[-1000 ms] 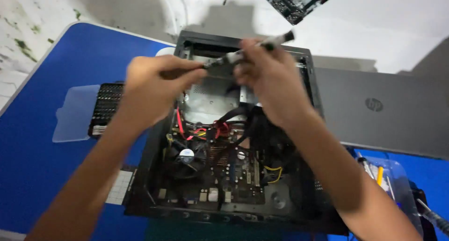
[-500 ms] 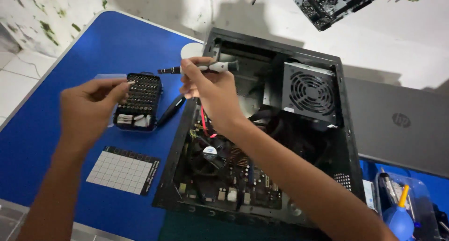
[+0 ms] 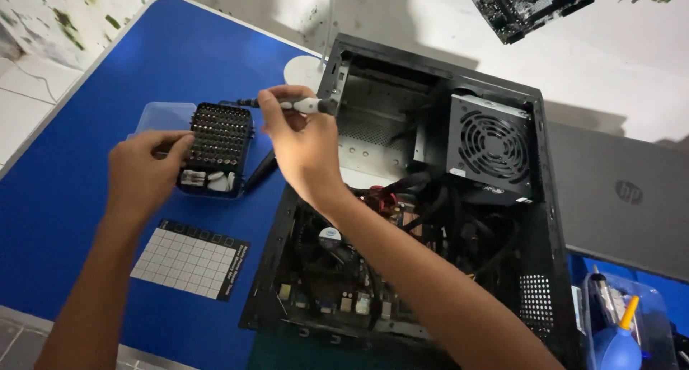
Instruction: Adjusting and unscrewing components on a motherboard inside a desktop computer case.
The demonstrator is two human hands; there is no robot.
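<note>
The left hand (image 3: 143, 172) has come down onto the bit case (image 3: 215, 149), fingers resting loosely on its edge; the right hand (image 3: 301, 144) is still pinching the screwdriver (image 3: 291, 105) just above.

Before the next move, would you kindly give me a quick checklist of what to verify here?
1. Right hand has a firm grip on the screwdriver: ok.
2. Left hand steadies the bit case: ok, fingers at its edge.
3. Bit seated in the screwdriver tip: cannot tell, too small.
4. Computer case open, inside reachable: ok.
5. Grid mat lying flat on the blue table: ok.
</note>
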